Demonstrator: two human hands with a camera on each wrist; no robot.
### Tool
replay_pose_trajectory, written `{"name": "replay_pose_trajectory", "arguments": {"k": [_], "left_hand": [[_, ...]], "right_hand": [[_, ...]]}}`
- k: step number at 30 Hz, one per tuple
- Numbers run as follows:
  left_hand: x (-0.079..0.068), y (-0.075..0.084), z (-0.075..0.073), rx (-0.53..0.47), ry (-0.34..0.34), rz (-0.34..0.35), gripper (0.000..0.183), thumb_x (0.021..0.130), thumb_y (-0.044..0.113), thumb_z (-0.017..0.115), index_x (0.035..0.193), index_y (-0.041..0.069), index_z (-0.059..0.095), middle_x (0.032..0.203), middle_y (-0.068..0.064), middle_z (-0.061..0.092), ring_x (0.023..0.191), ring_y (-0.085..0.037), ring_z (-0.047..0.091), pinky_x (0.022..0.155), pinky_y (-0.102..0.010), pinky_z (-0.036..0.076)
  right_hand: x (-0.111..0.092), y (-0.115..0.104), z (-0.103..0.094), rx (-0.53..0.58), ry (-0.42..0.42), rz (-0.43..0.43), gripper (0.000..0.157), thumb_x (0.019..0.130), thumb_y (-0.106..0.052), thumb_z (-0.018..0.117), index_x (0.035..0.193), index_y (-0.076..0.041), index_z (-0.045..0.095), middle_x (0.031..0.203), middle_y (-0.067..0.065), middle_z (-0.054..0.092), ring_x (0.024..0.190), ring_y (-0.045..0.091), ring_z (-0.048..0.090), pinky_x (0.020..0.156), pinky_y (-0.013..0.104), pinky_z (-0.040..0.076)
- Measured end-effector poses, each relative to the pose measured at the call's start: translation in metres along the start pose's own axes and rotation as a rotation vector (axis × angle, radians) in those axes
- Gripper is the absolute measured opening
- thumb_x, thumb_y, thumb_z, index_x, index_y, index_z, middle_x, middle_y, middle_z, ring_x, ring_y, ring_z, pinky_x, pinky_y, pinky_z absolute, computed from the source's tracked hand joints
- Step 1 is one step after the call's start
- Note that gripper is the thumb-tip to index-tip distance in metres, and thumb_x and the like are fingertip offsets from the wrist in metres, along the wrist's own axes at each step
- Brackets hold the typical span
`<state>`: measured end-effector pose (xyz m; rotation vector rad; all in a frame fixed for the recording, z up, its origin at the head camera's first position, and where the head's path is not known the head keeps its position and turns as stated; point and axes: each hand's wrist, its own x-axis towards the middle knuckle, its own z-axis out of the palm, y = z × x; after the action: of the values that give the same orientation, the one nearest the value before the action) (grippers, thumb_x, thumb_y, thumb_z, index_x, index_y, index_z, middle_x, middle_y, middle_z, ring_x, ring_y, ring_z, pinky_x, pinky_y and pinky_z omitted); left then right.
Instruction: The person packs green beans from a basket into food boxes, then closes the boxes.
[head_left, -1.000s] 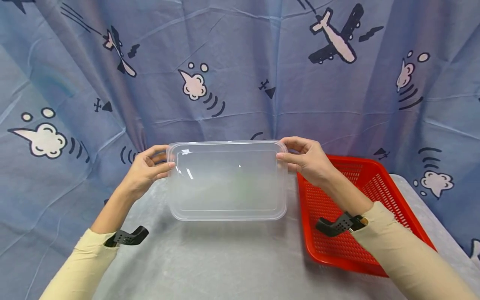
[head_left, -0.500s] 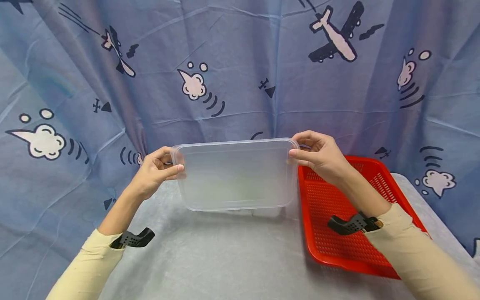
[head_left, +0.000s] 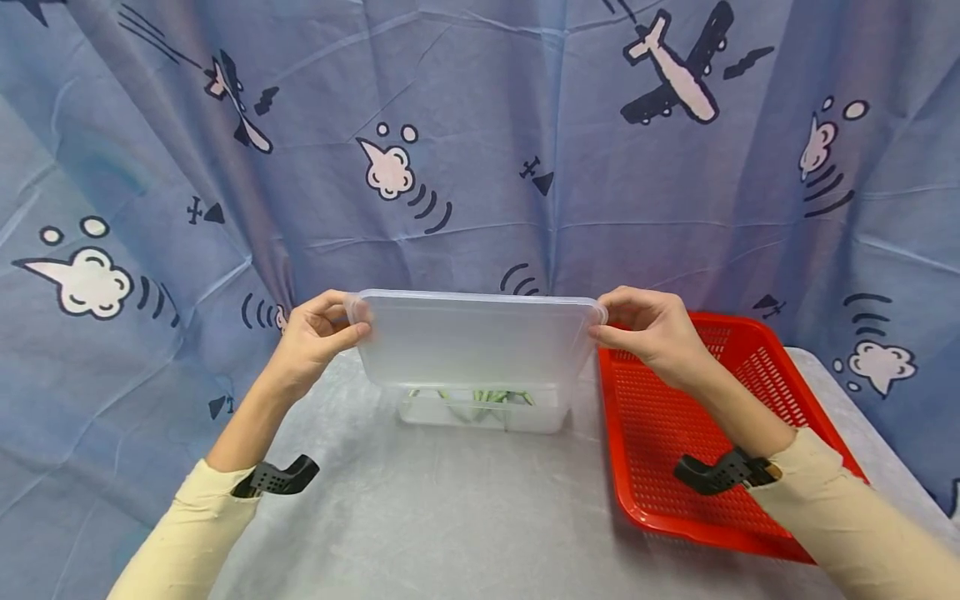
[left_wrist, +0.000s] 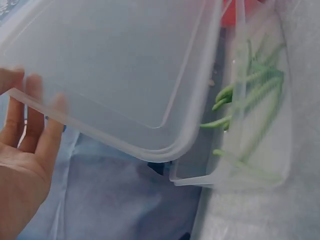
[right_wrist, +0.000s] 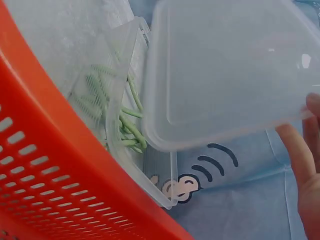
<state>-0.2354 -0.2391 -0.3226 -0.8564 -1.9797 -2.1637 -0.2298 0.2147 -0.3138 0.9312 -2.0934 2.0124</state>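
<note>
A clear plastic lid [head_left: 476, 337] is tilted above a clear plastic container [head_left: 543, 419] on the table. My left hand [head_left: 313, 340] pinches the lid's left end between thumb and fingers, and my right hand [head_left: 651, 335] grips its right end the same way. Several green beans [left_wrist: 260, 92] lie inside the container; the head view shows only part of them under the lid's lower edge. Both wrist views show the lid [right_wrist: 225, 70] apart from the container rim [right_wrist: 120, 100] at the near corners.
A red perforated plastic basket [head_left: 626, 492] stands on the right of the grey table [head_left: 465, 517], beneath my right forearm. Behind the table hangs a blue curtain [head_left: 465, 108] printed with planes and clouds.
Both hands have shifted right with the lid. It has tilted flatter, its lower edge rising in view, so the container front and the green beans now show beneath it.
</note>
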Motion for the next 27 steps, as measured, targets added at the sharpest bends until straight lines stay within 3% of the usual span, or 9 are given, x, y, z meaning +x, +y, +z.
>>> {"name": "replay_pose_trajectory", "arguments": {"k": [7,14,19,27], "left_hand": [[-0.005,-0.015,-0.001,0.021,-0.018,-0.054,0.027,0.093,-0.013,0.065,0.103,0.011,0.071,0.105,-0.006,0.073,0.096,-0.021,0.069,0.087,-0.035,0.054],[-0.007,-0.026,0.002,0.168,-0.013,-0.117,0.030,0.089,-0.011,0.071,0.104,0.015,0.075,0.101,-0.004,0.074,0.092,-0.018,0.069,0.080,-0.029,0.056],[-0.008,-0.026,0.004,0.234,0.008,-0.082,0.028,0.086,-0.013,0.074,0.098,0.013,0.076,0.095,-0.004,0.074,0.089,-0.018,0.070,0.075,-0.028,0.057],[-0.008,-0.023,0.003,0.221,0.022,-0.021,0.039,0.083,-0.018,0.073,0.105,0.014,0.078,0.098,-0.006,0.075,0.092,-0.020,0.071,0.076,-0.030,0.058]], "right_hand": [[0.001,-0.002,0.003,0.050,0.069,-0.125,0.024,0.078,0.029,0.070,0.099,0.016,0.066,0.093,0.016,0.064,0.080,0.026,0.064,0.071,0.028,0.058],[0.001,-0.002,0.003,0.053,0.101,-0.166,0.024,0.076,0.033,0.068,0.095,0.018,0.065,0.091,0.016,0.061,0.081,0.026,0.062,0.072,0.027,0.057],[0.000,-0.004,0.002,0.046,0.087,-0.149,0.022,0.078,0.027,0.073,0.094,0.013,0.067,0.094,0.016,0.061,0.086,0.027,0.059,0.073,0.026,0.056],[-0.001,0.000,-0.004,0.059,0.037,-0.086,0.026,0.079,0.027,0.070,0.101,0.014,0.067,0.098,0.018,0.063,0.085,0.027,0.062,0.071,0.027,0.057]]}}
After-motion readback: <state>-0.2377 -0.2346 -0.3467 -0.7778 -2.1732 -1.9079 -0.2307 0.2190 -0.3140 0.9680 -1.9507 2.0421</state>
